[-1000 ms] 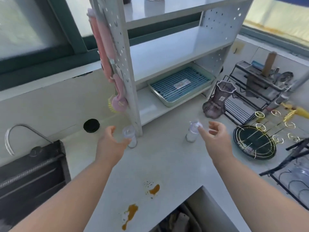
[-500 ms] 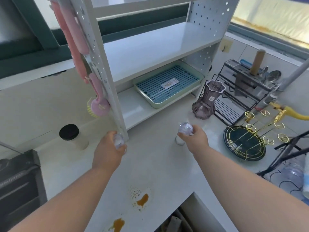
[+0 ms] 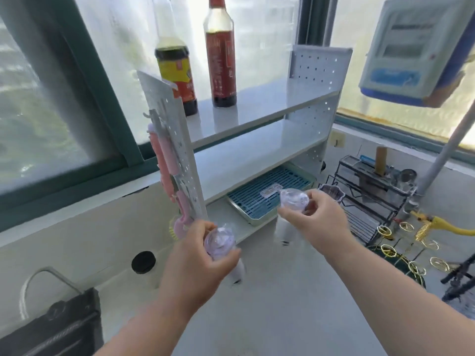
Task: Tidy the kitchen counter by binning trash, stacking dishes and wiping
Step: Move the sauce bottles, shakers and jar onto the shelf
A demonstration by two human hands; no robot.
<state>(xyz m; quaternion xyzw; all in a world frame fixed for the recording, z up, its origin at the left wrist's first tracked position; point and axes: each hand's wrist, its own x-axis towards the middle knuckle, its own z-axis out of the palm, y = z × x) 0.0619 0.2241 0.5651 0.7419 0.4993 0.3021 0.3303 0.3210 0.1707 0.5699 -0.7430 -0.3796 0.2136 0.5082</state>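
My left hand (image 3: 198, 265) grips a small clear glass (image 3: 219, 241), lifted off the grey counter (image 3: 282, 317) in front of the white shelf rack (image 3: 257, 150). A second small clear glass (image 3: 294, 199) is held by my right hand (image 3: 318, 222), higher and further right, just in front of the rack's lowest shelf. Both glasses are tilted with their mouths towards me. A blue-green drain tray (image 3: 267, 194) lies on that lowest shelf behind the right glass.
Two sauce bottles (image 3: 221, 55) stand on the rack's top shelf. Pink brushes (image 3: 167, 170) hang on its left side. A black wire rack (image 3: 372, 191) and a gold-ringed stand (image 3: 401, 253) sit at right. A black-lidded jar (image 3: 143, 262) and the sink (image 3: 51, 325) are at left.
Both hands closed on the glasses and lifted them off the counter. The view tilted up, so the stains on the counter front are out of sight.
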